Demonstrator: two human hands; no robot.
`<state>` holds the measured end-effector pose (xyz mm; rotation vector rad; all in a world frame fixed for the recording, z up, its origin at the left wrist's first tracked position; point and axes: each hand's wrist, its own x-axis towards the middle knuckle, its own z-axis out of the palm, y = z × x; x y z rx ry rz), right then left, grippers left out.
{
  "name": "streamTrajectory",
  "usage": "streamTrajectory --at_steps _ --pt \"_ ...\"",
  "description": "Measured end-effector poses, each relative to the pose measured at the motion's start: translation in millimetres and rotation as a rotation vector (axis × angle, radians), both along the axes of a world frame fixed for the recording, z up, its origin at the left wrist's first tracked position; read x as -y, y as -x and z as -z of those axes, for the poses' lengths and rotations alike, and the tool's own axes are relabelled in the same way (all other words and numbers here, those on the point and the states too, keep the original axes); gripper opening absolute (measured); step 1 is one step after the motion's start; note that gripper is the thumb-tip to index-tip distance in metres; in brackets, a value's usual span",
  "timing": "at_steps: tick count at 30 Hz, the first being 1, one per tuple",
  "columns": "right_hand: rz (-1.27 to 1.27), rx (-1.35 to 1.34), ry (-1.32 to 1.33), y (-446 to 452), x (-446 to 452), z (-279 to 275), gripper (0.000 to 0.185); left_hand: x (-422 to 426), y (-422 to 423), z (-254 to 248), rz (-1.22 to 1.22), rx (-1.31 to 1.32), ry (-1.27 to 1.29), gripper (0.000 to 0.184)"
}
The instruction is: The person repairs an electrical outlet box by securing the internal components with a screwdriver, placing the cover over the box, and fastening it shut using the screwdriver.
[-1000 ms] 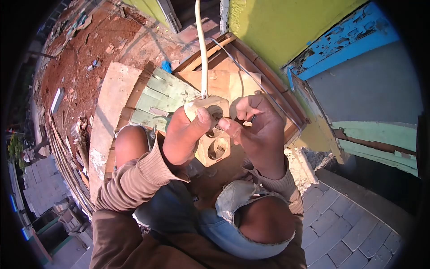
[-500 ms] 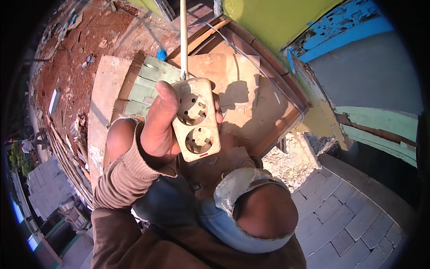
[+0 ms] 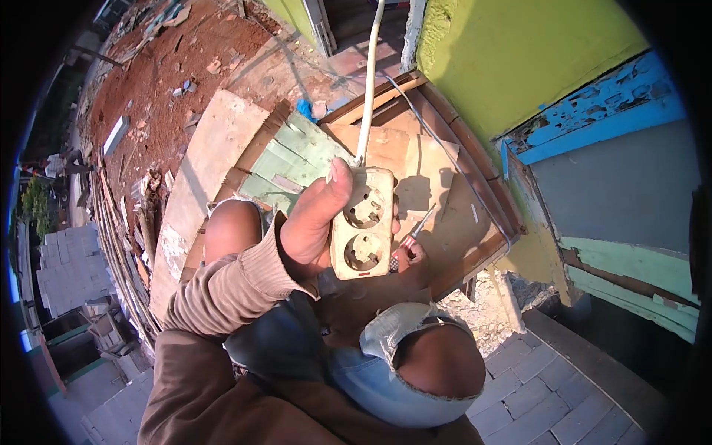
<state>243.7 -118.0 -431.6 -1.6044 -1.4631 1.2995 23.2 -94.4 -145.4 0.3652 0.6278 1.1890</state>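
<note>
My left hand (image 3: 311, 226) is wrapped around a worn cream two-outlet extension socket (image 3: 363, 245), thumb along its side and fingertips showing at the far edge. Its outlets face up toward me. A thick cream cable (image 3: 370, 81) runs out of its far end, up past the top of the view. Just right of the socket and lower down, my right hand (image 3: 415, 261) grips a screwdriver (image 3: 409, 242) with a red-and-white handle. The thin shaft points away, up and to the right. Part of the right hand is hidden behind the socket.
Brown wooden boards (image 3: 452, 208) and pale green slats (image 3: 293, 156) lie before my knees. A thin grey cable (image 3: 463, 174) crosses the boards. Rubble (image 3: 486, 304) and grey paving (image 3: 534, 386) are at right, beside a green wall (image 3: 534, 59). Red soil (image 3: 170, 67) lies at left.
The view has shifted, so the scene sits farther right and lower. My right hand and the screwdriver have come into sight beside the socket. The left hand keeps its hold.
</note>
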Motion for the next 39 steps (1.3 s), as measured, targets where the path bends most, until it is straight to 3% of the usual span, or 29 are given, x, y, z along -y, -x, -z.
streamTrajectory --at_steps 3,4,5,8,11,18,23,39 --pt "0.074 -0.422 -0.031 -39.0 -9.8 -117.9 0.016 -1.8 -3.8 -3.1 -0.033 -0.063 0.01 0.067" --pt "0.021 -0.464 -0.006 -55.1 -15.1 -163.5 0.026 -2.7 -5.2 -4.8 -0.031 -0.116 0.032 0.065" --pt "-0.059 -0.335 -0.056 -70.8 -21.0 -207.3 0.034 -3.7 -6.8 -5.0 -0.026 -0.169 0.052 0.063" --pt "-0.426 0.11 -0.681 -93.2 -46.5 -302.7 0.038 -4.9 -7.9 -1.4 0.009 -0.255 0.028 0.066" --pt "-0.534 0.206 -0.803 -87.4 -46.1 -356.7 0.042 -6.9 -8.1 -3.7 0.054 -0.28 0.018 0.06" --pt "-0.695 0.55 -0.938 -64.0 -45.2 -395.6 0.049 -5.2 -17.3 -16.0 -0.032 -0.243 0.027 0.049" --pt "-0.746 0.662 -0.953 -51.5 -49.2 -403.4 0.049 -3.1 -16.1 -4.7 -0.036 -0.405 -0.061 0.042" --pt "-0.872 0.958 -1.051 -35.4 -46.5 -416.8 0.049 -5.4 -17.5 2.4 0.002 -0.52 -0.085 0.049"
